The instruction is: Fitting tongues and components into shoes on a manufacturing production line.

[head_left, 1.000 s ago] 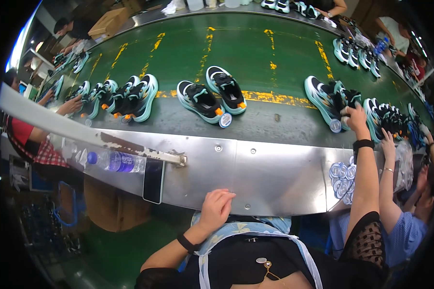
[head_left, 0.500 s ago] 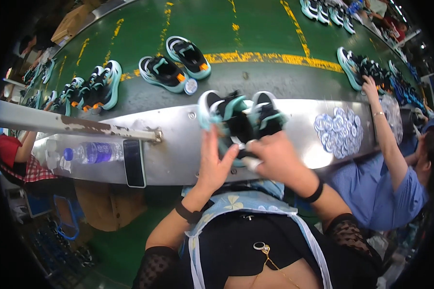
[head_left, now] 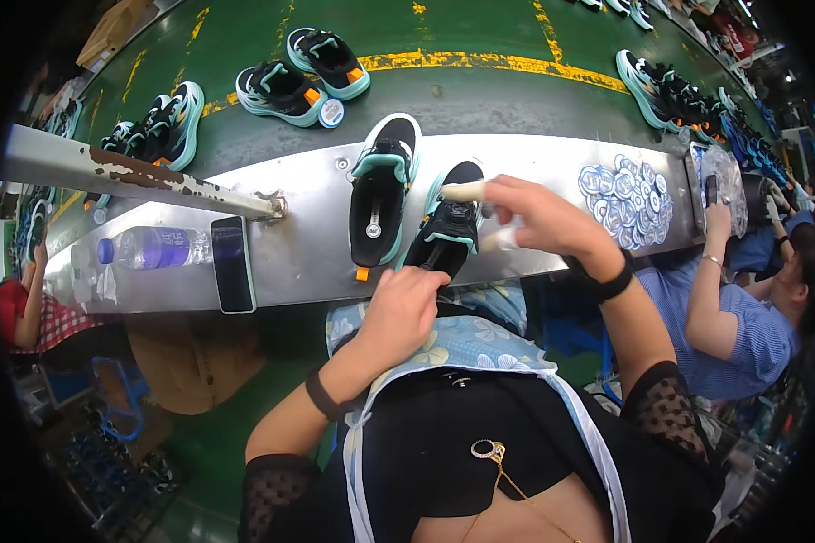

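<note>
Two black, white and mint sneakers lie on the metal bench before me, toes pointing away. My left hand [head_left: 404,312] closes its fingers on the heel of the nearer, right-hand sneaker [head_left: 445,237]. Over that shoe's tongue hovers my right hand [head_left: 545,217], its fingers apart and the index stretched out, with pale covers on the index finger and thumb. Nothing shows in its grasp. The other sneaker [head_left: 373,213] stands untouched to the left, an orange tab at its heel and a small white mark on its insole.
Round blue-and-white tags [head_left: 625,201] lie heaped on the right of the bench [head_left: 534,163]. A phone [head_left: 234,265], a water bottle [head_left: 158,247] and a worn metal bar [head_left: 145,184] are at left. Another sneaker pair [head_left: 285,90] sits on the green conveyor [head_left: 480,32]. A co-worker [head_left: 720,317] sits at right.
The sneakers, held close together between both hands before, now lie apart on the bench. My left hand has moved to one heel; my right hand has opened and lifted. The view has tilted slightly.
</note>
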`<state>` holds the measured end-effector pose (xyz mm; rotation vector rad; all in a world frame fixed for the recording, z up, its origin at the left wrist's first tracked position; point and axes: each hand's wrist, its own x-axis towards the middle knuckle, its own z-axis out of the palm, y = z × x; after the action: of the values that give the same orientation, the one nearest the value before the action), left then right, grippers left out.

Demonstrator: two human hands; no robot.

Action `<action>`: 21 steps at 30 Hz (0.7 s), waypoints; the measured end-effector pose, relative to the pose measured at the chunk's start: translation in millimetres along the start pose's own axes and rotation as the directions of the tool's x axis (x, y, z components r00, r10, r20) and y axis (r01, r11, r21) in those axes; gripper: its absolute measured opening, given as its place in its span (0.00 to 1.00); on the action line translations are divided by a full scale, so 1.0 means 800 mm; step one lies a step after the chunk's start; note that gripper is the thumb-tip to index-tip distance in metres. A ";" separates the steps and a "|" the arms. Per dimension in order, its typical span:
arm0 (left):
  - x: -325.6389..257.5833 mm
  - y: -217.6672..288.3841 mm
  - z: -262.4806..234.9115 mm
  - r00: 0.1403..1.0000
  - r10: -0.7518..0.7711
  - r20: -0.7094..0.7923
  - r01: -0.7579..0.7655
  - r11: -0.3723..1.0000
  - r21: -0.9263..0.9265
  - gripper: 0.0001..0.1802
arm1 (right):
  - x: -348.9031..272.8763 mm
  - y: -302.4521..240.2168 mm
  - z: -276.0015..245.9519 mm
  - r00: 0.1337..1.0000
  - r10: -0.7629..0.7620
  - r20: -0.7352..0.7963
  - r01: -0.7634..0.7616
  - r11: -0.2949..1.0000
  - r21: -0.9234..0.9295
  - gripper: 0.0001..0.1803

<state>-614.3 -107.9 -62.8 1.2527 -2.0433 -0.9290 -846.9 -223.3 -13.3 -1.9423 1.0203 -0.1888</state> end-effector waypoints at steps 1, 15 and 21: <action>0.003 -0.006 0.003 1.000 0.003 0.004 -0.003 1.000 -0.001 0.13 | 0.011 0.003 0.010 1.000 0.003 -0.003 -0.003 1.000 0.001 0.33; 0.055 0.010 -0.040 0.657 -0.550 0.516 0.737 0.324 -0.593 0.13 | -0.005 0.005 0.069 0.969 -0.220 -0.110 0.154 0.891 -0.426 0.27; 0.029 -0.010 0.014 0.782 -0.518 0.348 0.604 0.489 -0.629 0.13 | -0.008 0.009 0.046 0.950 -0.287 -0.119 0.294 0.955 0.043 0.25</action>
<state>-627.9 -128.2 -73.2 1.4105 -1.0422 -1.9183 -837.0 -196.9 -38.9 -2.0380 0.7836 -0.4943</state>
